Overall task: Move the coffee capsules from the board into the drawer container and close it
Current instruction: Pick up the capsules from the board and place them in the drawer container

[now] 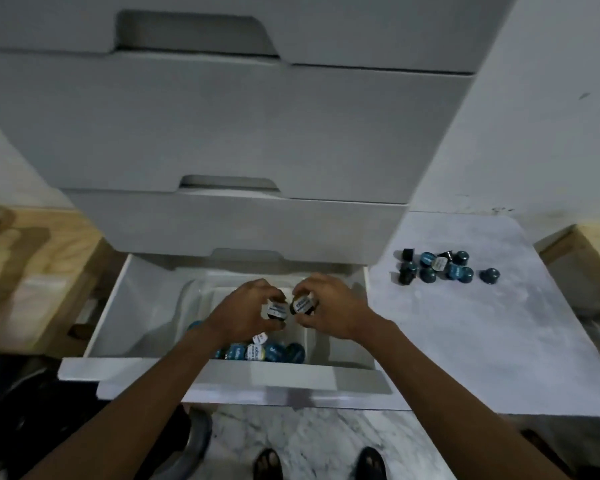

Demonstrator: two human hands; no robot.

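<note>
While I watch through the head view, the left hand (246,311) pinches one capsule (277,310) and the right hand (329,306) pinches a second capsule (302,304), side by side over the container (194,299) in the open drawer (222,372) (several capsules (267,351) lie in it). A cluster of capsules (437,268) sits on the board (465,323), well right. I judge this the drop; next, release both, then fetch more.

My forearms (160,372) bare right to the frame edge, left hand (246,308) and right hand (329,306) bare as well. I wear dark open sandals (268,463) (blurry, low in view, straps hard to read).
</note>
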